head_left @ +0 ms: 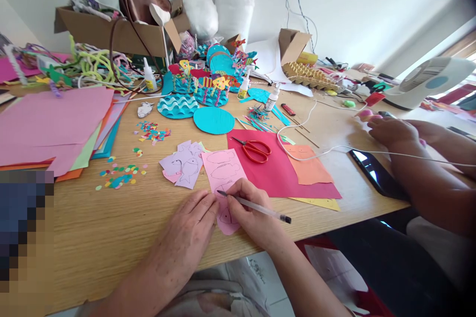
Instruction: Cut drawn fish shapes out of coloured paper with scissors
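A strip of pink paper (223, 164) with several fish outlines drawn on it lies in front of me on the table. My right hand (251, 208) grips a pen (266, 210) with a clear barrel, its tip at the drawings. With fingers stretched out flat, my left hand (197, 213) rests at the strip's left edge. Left of the strip are lilac paper cutouts (188, 166) with fish drawn on them. Scissors with red handles (256, 151) lie on a red paper sheet (267, 178), beside an orange paper piece (314, 171).
Coloured paper sheets (55, 124) are stacked at the left, near scattered paper dots (124, 176). Blue cardboard ovals (213, 120), glue bottles (272, 97) and fish decorations stand farther back. Another person's arms (427, 168) reach in at the right, beside a phone (375, 176); a white cable (334, 148) crosses the table.
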The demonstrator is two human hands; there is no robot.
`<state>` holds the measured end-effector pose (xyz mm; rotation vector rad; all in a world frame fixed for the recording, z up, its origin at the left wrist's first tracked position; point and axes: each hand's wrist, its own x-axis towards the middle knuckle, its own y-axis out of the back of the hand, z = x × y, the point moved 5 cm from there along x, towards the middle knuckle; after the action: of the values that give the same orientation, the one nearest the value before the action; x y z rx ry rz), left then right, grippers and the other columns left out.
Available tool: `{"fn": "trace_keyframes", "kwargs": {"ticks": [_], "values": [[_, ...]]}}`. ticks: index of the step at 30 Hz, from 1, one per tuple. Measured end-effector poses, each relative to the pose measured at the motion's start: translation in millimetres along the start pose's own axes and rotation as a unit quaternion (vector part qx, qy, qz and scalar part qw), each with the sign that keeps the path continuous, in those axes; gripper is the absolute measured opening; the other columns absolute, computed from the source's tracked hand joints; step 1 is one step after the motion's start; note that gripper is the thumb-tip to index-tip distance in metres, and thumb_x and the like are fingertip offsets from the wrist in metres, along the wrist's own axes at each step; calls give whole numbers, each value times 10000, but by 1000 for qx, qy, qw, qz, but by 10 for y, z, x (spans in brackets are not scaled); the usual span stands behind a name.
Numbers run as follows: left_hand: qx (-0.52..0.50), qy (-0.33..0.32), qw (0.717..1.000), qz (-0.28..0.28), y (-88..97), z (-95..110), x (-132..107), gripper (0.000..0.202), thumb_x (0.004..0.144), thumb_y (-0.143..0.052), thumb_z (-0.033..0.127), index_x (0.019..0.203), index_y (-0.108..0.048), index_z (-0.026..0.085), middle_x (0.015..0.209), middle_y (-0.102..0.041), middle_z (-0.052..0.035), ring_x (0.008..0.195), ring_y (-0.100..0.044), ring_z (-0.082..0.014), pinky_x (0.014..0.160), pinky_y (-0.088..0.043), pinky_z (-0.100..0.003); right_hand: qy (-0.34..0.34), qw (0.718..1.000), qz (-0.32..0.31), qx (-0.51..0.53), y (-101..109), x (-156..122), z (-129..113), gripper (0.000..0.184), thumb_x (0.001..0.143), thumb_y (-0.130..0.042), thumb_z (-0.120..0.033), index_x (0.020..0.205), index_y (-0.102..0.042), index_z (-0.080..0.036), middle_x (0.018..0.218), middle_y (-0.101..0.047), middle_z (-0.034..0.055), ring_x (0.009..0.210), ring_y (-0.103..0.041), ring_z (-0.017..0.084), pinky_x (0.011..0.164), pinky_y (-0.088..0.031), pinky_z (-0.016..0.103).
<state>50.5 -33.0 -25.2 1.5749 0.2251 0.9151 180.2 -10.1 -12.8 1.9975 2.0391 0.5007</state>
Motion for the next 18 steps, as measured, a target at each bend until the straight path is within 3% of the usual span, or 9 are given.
{"fn": "trace_keyframes", "kwargs": {"ticks": [18], "values": [[0,13,1000,-22,-15,-6,-27,348,869,-367,70,1153,-568,86,1166,-630,-124,1131,-541,-254,956,-488,-408,-1,1000,-16,-27,-21,13,18,73,743,-490,-145,694,-507,-196,537,-502,-57,479,-417,90,465,-338,191]]}}
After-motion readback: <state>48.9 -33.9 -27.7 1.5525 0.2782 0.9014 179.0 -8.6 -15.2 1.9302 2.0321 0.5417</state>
